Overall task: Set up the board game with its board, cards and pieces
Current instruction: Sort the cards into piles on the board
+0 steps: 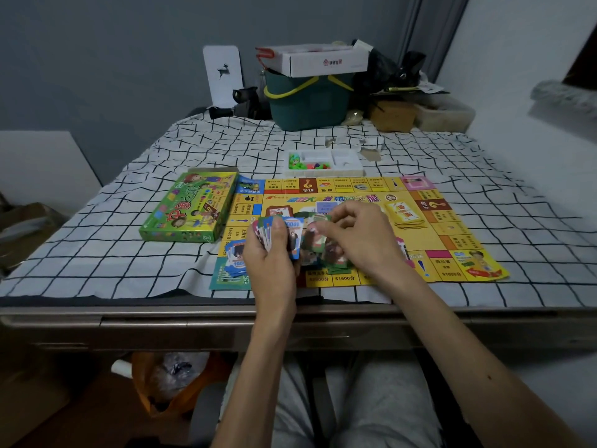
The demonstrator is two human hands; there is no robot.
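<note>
A yellow game board [452,227] lies unfolded on the checked tablecloth. My left hand [271,253] grips a fanned stack of colourful cards [292,232] above the board's near left part. My right hand [358,237] pinches one card [318,237] beside that stack. A blue pile of notes [234,260] rests on the board's near left corner, more cards [336,258] lie under my hands, and a yellow card pile [405,215] sits further right. A white tray [323,163] with green and orange pieces stands behind the board.
The green game box [190,206] lies left of the board. At the back stand a green bucket [307,101] topped by a white carton, a white panel [223,74], dark bags and a brown box [392,116]. The table's metal edge [161,318] runs in front of me.
</note>
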